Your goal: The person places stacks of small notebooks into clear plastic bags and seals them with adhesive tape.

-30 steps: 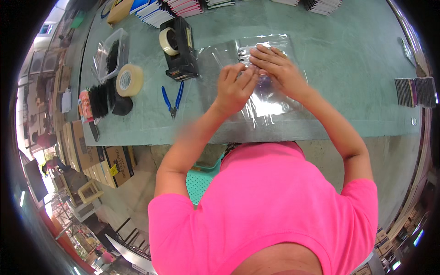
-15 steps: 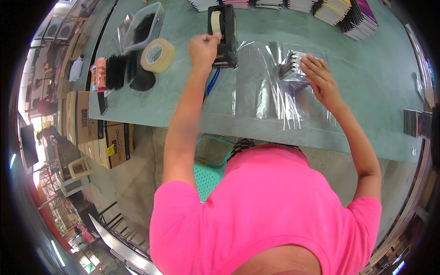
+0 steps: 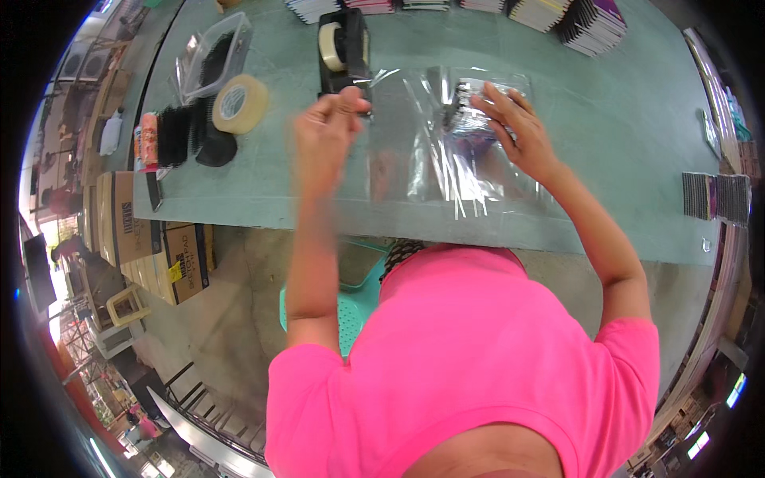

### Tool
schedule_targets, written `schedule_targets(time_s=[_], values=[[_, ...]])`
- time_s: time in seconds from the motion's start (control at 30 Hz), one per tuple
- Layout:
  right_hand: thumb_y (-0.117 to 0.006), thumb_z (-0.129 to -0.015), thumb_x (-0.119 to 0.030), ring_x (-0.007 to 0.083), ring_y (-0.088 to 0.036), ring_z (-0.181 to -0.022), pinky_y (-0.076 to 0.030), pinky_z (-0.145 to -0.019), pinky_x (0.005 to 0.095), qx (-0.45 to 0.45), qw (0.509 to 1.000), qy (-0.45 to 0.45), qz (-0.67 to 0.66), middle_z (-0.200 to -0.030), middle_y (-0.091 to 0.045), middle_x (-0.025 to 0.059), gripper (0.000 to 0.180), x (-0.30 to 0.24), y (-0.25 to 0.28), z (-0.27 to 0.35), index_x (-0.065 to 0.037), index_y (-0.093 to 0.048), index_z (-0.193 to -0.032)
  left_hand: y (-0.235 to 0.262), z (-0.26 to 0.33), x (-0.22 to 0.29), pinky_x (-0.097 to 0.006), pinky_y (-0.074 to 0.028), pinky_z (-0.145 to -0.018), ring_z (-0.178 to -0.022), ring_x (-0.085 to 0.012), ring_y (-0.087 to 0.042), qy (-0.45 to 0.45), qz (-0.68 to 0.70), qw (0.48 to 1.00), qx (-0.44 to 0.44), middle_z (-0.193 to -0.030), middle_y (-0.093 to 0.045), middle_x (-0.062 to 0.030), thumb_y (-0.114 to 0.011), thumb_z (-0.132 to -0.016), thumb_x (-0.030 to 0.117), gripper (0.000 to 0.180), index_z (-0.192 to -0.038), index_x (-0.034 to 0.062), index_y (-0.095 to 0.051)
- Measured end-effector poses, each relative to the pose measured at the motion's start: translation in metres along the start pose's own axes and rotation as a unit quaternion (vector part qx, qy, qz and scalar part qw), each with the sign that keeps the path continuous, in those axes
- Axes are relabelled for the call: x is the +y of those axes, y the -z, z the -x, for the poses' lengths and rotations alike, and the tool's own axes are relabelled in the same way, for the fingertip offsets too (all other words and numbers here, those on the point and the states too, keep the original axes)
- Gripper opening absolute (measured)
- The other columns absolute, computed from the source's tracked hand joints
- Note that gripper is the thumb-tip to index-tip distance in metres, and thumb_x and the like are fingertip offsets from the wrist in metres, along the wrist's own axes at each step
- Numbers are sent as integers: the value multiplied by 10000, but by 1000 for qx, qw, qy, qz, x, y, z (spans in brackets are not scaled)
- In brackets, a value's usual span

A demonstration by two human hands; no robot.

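My left hand (image 3: 327,131) is blurred in motion just in front of a black tape dispenser (image 3: 344,48), fingers pinched on a strip of clear tape (image 3: 381,76) that runs back to the dispenser. My right hand (image 3: 514,131) lies flat, fingers spread, on a small dark packet (image 3: 466,107) inside a clear plastic bag (image 3: 446,171). The crinkled bag is spread on the green table (image 3: 621,135), between my two hands.
A tan tape roll (image 3: 237,103), black combs (image 3: 187,135) and a clear plastic tub (image 3: 211,56) sit at the left. Stacks of booklets (image 3: 590,20) line the far edge, with more at the right (image 3: 717,195). Cardboard boxes (image 3: 151,239) and a teal stool (image 3: 351,295) stand below the table edge.
My left hand left the bag, reached to the tape dispenser, and now draws back toward me with tape. My right hand stayed pressed on the bag.
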State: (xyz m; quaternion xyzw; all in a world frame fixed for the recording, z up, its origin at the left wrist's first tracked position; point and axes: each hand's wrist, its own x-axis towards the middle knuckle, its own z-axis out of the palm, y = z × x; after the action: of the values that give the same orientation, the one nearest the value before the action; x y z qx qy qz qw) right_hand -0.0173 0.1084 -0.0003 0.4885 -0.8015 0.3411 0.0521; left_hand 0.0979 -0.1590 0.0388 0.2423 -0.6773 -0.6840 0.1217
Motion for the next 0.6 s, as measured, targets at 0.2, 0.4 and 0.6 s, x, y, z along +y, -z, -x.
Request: schedule_targets(time_s=[0.2, 0.4, 0.6], values=[[-503, -866, -79, 207, -537, -1099, -312, -1028, 407, 8, 1000, 29, -7, -1233, -558, -22, 612, -1, 0, -5, -90, -217, -1407, -119, 40, -32, -202, -347, -442, -490, -52, -460, 13, 100, 991, -85, -583, -563, -16, -618, -862, 326, 334, -740, 16, -640], [-560, -804, -70, 226, -518, -1115, -314, -1028, 392, -17, 998, 30, -60, -1242, -550, 12, 658, 0, 7, -3, -73, -252, -1386, -142, 29, -60, -264, -343, -419, -443, -75, -445, -44, -94, 994, 42, -469, -500, -39, -690, -791, 359, 413, -618, -4, -596], [-689, -736, -139, 258, -515, -1001, -365, -948, 373, -77, 988, -96, -89, -1081, -603, 66, 582, 14, 24, -44, -117, -472, -1274, -134, 27, -91, -283, -356, -430, -450, -84, -437, -64, -206, 976, 27, -472, -505, -49, -717, -757, 341, 394, -636, -14, -597]])
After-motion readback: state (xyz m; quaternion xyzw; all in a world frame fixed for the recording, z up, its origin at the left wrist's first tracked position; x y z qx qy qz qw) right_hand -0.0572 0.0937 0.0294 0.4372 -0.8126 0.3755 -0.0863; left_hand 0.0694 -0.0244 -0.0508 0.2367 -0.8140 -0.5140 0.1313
